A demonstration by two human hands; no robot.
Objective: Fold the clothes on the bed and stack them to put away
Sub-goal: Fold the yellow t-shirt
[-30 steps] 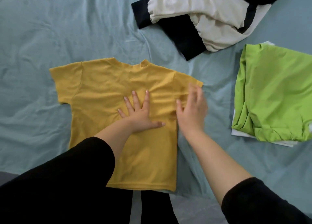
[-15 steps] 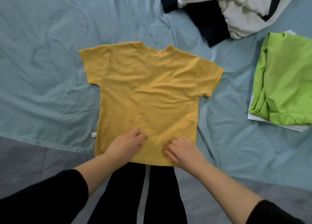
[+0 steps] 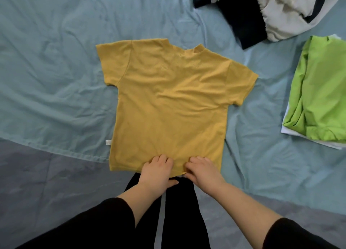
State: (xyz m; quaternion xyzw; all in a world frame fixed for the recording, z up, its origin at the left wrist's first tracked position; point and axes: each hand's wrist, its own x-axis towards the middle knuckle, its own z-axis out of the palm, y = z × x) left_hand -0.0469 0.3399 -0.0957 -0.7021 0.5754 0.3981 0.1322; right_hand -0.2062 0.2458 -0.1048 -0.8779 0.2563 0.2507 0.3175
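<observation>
Fingers: the fingers (image 3: 161, 158) of the left hand (image 3: 159, 171) are curled together over the near hem, with the thumb below the edge. Those of the right hand (image 3: 203, 171) are bunched the same way and lift a small lip of cloth.
Grasp: both hands appear to pinch the hem, close to each other near its middle. The left pinch shows less plainly than the right.
Thing in hand: the yellow T-shirt (image 3: 168, 106) lies spread flat on the blue-green bedsheet (image 3: 56, 61), sleeves out to either side. Its hem overhangs the sheet's near edge.
Heading: the collar points away from the person and the hem points toward them. The long axis runs near to far and leans slightly right at the collar end.
Just changed: a second ago the hands lay open and flat on the chest of the shirt. Half a second ago they had reached the hem, and now they are closed on it.
Meaning: smoothing looks finished, and the first fold, probably hem toward collar, seems about to start.
Side detail: a small white label (image 3: 108, 142) sticks out at the shirt's left seam.
Further out: a green folded garment (image 3: 318, 91) lies well to the right on something white. Unfolded black-and-white clothes (image 3: 280, 14) are heaped at the far right.
Progress: early, with one stack begun.
</observation>
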